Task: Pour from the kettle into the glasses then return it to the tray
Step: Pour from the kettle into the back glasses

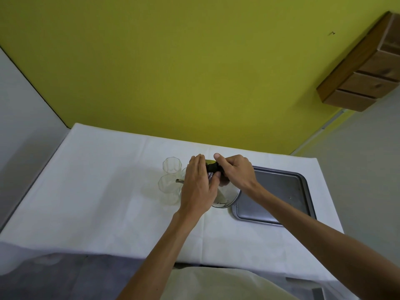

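Kettle (pixel 225 192) of metal, held near the centre of the frame, tilted to the left, base edge raised and turned toward the lower right, just above the left rim of the tray. Spout tip (pixel 179 181) showing as a small dark tube at the left, over the nearer glass. No brand, label or writing readable anywhere.

Right hand (pixel 237 173) wrapped tightly around the black handle (pixel 213 166) on top, thumb stretched up and to the left, fingers curled under, wrist bent, forearm running down to the lower right corner of the frame. Left hand (pixel 198 187) laid flat on the kettle's left side, fingers straight and close together pointing up, thumb pressed toward the lid area; resting on it, not clasping, forearm going down to the bottom centre.

Clear faceted glasses, standing left of the kettle, close together: farther glass (pixel 172 165), nearer glass (pixel 168 188), and a rim of a third glass (pixel 184 171) seen only partly behind the left hand; exact count hard to confirm. Cannot tell whether liquid is flowing.

One grey metal tray (pixel 281 191), right of centre, lying flat on the white cloth of the table (pixel 108 191). Yellow-green wall (pixel 194 72) behind. One wooden shelf unit (pixel 363 68) at the upper right.
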